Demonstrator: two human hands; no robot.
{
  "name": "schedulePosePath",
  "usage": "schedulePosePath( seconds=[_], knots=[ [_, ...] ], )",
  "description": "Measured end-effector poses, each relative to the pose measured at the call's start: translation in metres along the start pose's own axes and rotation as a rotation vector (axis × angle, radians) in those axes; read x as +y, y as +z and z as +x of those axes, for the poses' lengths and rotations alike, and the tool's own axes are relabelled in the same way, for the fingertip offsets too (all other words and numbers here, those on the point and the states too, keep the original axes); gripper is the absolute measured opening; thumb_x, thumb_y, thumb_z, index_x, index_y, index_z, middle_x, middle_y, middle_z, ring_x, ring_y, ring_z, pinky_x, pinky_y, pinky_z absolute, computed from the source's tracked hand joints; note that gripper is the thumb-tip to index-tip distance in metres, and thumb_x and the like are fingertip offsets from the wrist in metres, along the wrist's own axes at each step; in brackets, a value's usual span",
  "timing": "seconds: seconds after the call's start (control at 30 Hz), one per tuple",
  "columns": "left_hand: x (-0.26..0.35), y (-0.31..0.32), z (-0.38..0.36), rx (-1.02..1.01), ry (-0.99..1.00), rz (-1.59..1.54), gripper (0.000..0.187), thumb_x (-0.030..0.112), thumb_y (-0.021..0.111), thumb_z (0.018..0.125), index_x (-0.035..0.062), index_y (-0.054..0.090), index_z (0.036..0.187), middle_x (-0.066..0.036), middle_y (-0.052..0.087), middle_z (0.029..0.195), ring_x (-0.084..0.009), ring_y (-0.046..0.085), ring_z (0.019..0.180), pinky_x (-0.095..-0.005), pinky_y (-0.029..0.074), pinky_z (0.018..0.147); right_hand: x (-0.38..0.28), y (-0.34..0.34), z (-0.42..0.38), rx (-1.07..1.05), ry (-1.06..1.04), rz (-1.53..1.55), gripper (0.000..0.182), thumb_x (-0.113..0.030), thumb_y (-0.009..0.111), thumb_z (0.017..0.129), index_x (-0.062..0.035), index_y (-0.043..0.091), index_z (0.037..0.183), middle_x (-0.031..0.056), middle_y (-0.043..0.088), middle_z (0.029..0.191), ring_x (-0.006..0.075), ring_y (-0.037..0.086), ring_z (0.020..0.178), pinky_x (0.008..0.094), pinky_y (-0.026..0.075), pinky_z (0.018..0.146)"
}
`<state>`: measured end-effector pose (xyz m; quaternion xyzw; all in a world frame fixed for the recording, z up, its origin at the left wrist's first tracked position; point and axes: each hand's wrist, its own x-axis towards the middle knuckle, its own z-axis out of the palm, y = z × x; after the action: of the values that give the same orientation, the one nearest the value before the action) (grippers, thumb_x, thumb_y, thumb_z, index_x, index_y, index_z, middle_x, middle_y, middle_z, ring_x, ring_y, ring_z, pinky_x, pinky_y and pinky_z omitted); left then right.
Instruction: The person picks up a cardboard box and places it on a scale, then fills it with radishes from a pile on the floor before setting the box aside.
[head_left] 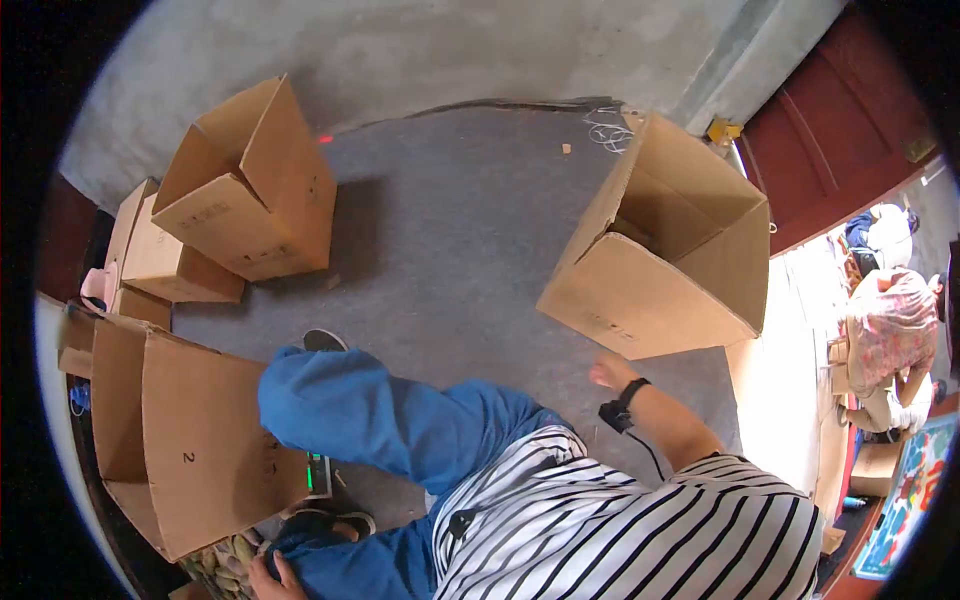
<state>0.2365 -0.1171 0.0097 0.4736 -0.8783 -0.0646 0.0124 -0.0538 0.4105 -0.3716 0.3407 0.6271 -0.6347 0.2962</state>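
Note:
My left hand [275,580], at the lower left edge, rests by my bent knee with thumb and finger apart; part of it is cut off. Next to it lies a pile of small greenish-brown pieces [228,562], whose kind I cannot make out. Above that pile a cardboard box [205,450] marked "2" leans, with a scale [318,475] showing green digits behind its edge. My right hand [612,371] hangs beside my hip, fingers curled and nothing visible in them. A black strap with a small device circles that wrist. Close by stands an open cardboard box [650,300].
Another open box [255,215] stands on further boxes [165,255] at the upper left. White string [607,130] lies by the wall. On the right are a dark red door [830,120], a person in a patterned shirt [892,325] bending outside, and a colourful board [915,495].

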Motion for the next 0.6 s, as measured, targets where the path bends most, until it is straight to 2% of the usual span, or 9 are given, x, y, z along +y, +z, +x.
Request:
schedulePosePath(
  seconds=[0.07, 0.1, 0.17, 0.27, 0.37, 0.5, 0.57, 0.6],
  knots=[
    [-0.001, 0.003, 0.0, 0.015, 0.004, 0.012, 0.047, 0.038, 0.053, 0.089, -0.0029, 0.057, 0.111, -0.02, 0.062, 0.107, -0.0331, 0.059, 0.097, -0.038, 0.045, 0.082, -0.018, -0.027, -0.013, 0.267, 0.013, 0.124, 0.018, -0.02, 0.052, 0.082, -0.0049, 0.052, 0.092, 0.0097, 0.06, 0.085, 0.0227, 0.062, 0.078, 0.0352, 0.053, 0.065],
    [-0.005, 0.006, 0.004, -0.018, -0.017, 0.036, 0.047, 0.037, 0.053, 0.089, -0.0027, 0.057, 0.113, -0.02, 0.061, 0.108, -0.0329, 0.058, 0.099, -0.0381, 0.045, 0.084, -0.027, -0.037, -0.011, 0.271, 0.014, 0.125, 0.018, -0.02, 0.052, 0.082, -0.0049, 0.052, 0.092, 0.0097, 0.06, 0.085, 0.0227, 0.062, 0.078, 0.0352, 0.053, 0.065],
    [-0.006, 0.007, 0.007, -0.042, -0.046, 0.057, 0.046, 0.036, 0.052, 0.09, -0.0025, 0.056, 0.114, -0.019, 0.061, 0.11, -0.0328, 0.058, 0.1, -0.0381, 0.044, 0.085, -0.04, -0.047, 0.008, 0.259, -0.012, 0.421, 0.021, -0.015, 0.048, 0.082, -0.0025, 0.05, 0.098, 0.012, 0.062, 0.091, 0.0249, 0.062, 0.086, 0.0369, 0.052, 0.072],
    [-0.001, 0.003, 0.007, -0.053, -0.015, 0.047, 0.045, 0.034, 0.052, 0.09, -0.0009, 0.055, 0.118, -0.019, 0.06, 0.113, -0.0328, 0.057, 0.102, -0.038, 0.044, 0.087, -0.043, -0.037, 0.014, 0.302, -0.022, 0.432, 0.025, -0.011, 0.045, 0.08, 0.0005, 0.047, 0.102, 0.0138, 0.061, 0.097, 0.0257, 0.06, 0.093, 0.0382, 0.05, 0.079],
    [0.003, -0.004, 0.006, -0.041, 0.043, 0.047, 0.044, 0.033, 0.051, 0.091, 0.0009, 0.054, 0.12, -0.019, 0.059, 0.115, -0.033, 0.056, 0.104, -0.0379, 0.043, 0.089, -0.044, -0.043, 0.015, 0.228, -0.014, 0.45, 0.028, -0.01, 0.045, 0.08, 0.0019, 0.044, 0.105, 0.0164, 0.06, 0.101, 0.0277, 0.06, 0.095, 0.0394, 0.049, 0.082],
    [0.005, -0.007, 0.008, -0.102, 0.047, 0.061, 0.043, 0.033, 0.05, 0.091, 0.0038, 0.053, 0.123, -0.017, 0.057, 0.119, -0.032, 0.053, 0.11, -0.0375, 0.04, 0.093, -0.054, -0.056, 0.016, 0.267, -0.047, 0.363, 0.027, -0.008, 0.046, 0.079, 0.004, 0.044, 0.103, 0.0194, 0.058, 0.102, 0.0303, 0.059, 0.095, 0.0411, 0.049, 0.083],
    [0.011, -0.008, 0.009, -0.095, 0.075, 0.056, 0.044, 0.034, 0.049, 0.091, 0.0045, 0.053, 0.123, -0.016, 0.056, 0.121, -0.0316, 0.052, 0.111, -0.0374, 0.039, 0.094, -0.067, -0.066, 0.025, 0.293, -0.033, 0.463, 0.02, -0.001, 0.044, 0.076, -0.0005, 0.049, 0.095, 0.0153, 0.06, 0.087, 0.0265, 0.062, 0.076, 0.0378, 0.051, 0.067],
    [0.018, -0.011, 0.007, -0.097, 0.05, 0.06, 0.045, 0.036, 0.048, 0.091, 0.0048, 0.053, 0.124, -0.016, 0.056, 0.121, -0.0315, 0.052, 0.112, -0.0376, 0.039, 0.095, -0.074, -0.07, 0.031, 0.287, -0.033, 0.461, 0.02, -0.001, 0.044, 0.076, -0.0005, 0.049, 0.095, 0.0153, 0.06, 0.087, 0.0265, 0.062, 0.076, 0.0378, 0.051, 0.067]
  ],
)
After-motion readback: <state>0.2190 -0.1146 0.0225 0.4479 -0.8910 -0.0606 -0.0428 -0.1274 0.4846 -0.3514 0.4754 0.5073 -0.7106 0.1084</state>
